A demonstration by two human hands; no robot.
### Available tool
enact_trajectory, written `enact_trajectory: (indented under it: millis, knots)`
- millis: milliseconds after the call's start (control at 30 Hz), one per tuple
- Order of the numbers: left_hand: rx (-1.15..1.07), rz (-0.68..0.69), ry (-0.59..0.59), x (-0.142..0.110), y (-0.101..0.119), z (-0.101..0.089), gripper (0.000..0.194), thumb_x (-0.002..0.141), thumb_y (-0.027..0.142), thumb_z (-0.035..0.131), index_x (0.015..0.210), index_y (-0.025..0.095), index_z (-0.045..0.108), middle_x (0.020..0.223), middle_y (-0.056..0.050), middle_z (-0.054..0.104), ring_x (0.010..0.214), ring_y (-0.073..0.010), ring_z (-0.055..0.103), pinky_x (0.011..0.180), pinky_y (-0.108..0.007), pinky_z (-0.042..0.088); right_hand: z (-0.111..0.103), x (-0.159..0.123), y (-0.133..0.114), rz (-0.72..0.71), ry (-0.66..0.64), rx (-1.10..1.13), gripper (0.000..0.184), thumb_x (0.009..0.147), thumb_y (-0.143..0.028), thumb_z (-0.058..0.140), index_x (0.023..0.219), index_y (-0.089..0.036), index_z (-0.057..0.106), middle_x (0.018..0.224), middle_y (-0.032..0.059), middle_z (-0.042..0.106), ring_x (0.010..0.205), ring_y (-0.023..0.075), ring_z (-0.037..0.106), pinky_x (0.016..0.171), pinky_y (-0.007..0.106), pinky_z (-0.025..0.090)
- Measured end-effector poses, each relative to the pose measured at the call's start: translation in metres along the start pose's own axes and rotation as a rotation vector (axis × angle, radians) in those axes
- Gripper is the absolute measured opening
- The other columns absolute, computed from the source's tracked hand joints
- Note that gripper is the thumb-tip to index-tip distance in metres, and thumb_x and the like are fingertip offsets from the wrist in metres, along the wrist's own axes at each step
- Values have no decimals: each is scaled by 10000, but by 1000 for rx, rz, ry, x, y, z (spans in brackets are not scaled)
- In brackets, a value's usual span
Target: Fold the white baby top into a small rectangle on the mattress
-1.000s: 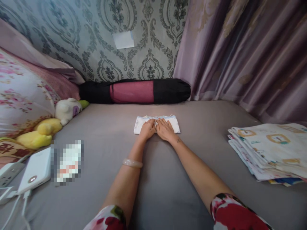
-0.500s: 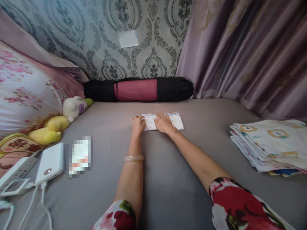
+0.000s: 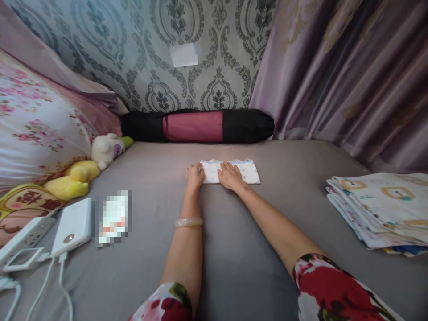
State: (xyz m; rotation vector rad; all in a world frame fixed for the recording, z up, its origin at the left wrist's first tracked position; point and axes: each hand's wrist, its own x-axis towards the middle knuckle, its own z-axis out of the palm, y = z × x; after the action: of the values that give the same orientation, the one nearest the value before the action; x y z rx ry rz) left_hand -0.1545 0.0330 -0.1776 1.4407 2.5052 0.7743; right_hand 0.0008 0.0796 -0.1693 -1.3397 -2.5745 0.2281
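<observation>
A small folded white cloth [image 3: 245, 170] with a faint print lies on the grey bed sheet [image 3: 234, 249], near the far wall. My left hand [image 3: 194, 174] is curled at the cloth's left end, fingers pinching its edge. My right hand [image 3: 230, 175] lies flat on the middle of the cloth, fingers stretched out and pressing it down. A pale bangle [image 3: 189, 222] circles my left wrist.
A stack of folded printed cloths [image 3: 381, 207] sits at the right. A black and pink roll bag [image 3: 197, 126] lies along the wall. Plush toys [image 3: 83, 171], a floral pillow [image 3: 36, 133], a white power bank [image 3: 72, 226] with cables and a power strip [image 3: 23, 236] lie at the left.
My left hand slid from the cloth's middle to its left end and curled on the edge. My right hand stayed flat on the cloth. The camera view shifted slightly.
</observation>
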Motion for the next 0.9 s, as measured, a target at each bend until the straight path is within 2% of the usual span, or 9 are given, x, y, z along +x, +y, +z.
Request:
enact_trajectory:
  millis: [167, 300, 567, 767, 900]
  knots:
    - [-44, 2, 40, 1, 1, -4, 383, 894, 237, 454, 1225, 195, 642, 1161, -146, 647, 1114, -263, 560, 988, -386, 386, -6, 7, -15, -37, 11, -8, 526, 989, -326, 280, 1422, -59, 416, 1518, 152, 359, 1415, 263, 262, 1150, 453, 135]
    - [-50, -12, 76, 2, -1, -8, 368, 896, 228, 449, 1195, 201, 662, 1127, -130, 668, 1094, -253, 577, 992, -376, 383, -2, 10, -26, -54, 5, -11, 551, 993, -345, 280, 1444, -45, 380, 1521, 155, 351, 1417, 260, 260, 1151, 434, 136]
    - [-51, -58, 82, 5, -8, -7, 365, 885, 204, 444, 1165, 188, 677, 1149, -144, 676, 1115, -256, 580, 986, -376, 387, 12, 9, -24, -41, 5, -30, 568, 988, -358, 293, 1441, -27, 380, 1516, 155, 361, 1410, 257, 274, 1153, 422, 142]
    - [-82, -102, 76, 7, -11, -7, 388, 881, 162, 409, 1170, 198, 665, 1175, -125, 667, 1161, -240, 553, 1002, -372, 374, 4, 13, -27, -26, -62, -34, 572, 986, -359, 292, 1445, -27, 373, 1523, 165, 343, 1416, 272, 258, 1149, 448, 144]
    - [-79, -105, 63, 8, -11, -8, 398, 884, 140, 388, 1168, 183, 664, 1155, -137, 671, 1160, -237, 556, 1016, -375, 360, -2, 16, -39, -69, -4, -35, 558, 980, -340, 307, 1431, -23, 392, 1514, 171, 360, 1409, 274, 266, 1149, 456, 133]
